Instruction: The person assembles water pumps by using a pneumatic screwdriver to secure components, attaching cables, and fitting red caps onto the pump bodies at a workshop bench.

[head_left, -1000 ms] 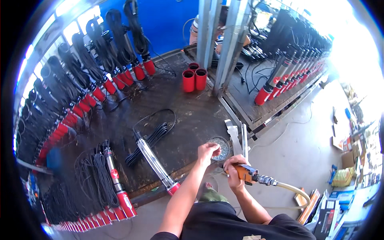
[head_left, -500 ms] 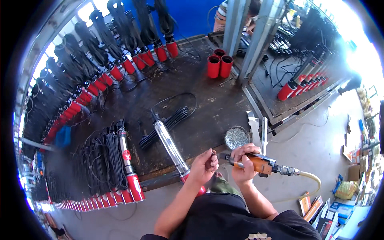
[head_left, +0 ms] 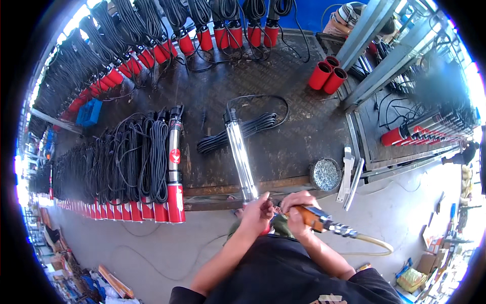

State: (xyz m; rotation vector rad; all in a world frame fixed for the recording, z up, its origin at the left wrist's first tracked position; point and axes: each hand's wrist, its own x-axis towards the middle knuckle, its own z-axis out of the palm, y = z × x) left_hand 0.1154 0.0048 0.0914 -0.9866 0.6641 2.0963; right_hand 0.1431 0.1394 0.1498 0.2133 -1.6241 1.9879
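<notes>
A silver cylindrical pump (head_left: 238, 154) lies across the front edge of the workbench, its lower end toward me. Its coiled black cable (head_left: 260, 123) rests beside and partly behind it. At the pump's near end is my left hand (head_left: 258, 212), fingers pinched together; what they hold, if anything, is too small to make out. My right hand (head_left: 298, 210) is wrapped round an orange air screwdriver (head_left: 313, 218), with a pale hose (head_left: 374, 242) running off to the right. The tool's tip, pointing toward my left hand, is mostly hidden by my hands.
A round dish of small metal parts (head_left: 325, 174) stands at the bench's front right, beside metal strips (head_left: 347, 175). Three red cups (head_left: 329, 76) sit farther back. Rows of finished-looking red-ended pumps (head_left: 175, 202) with coiled cables line the left and back. Another person (head_left: 349, 17) is behind steel posts.
The whole view has shifted, so the bench appears farther right and the floor shows more. My hands have come closer together at the pump's near end, the screwdriver still in my right hand.
</notes>
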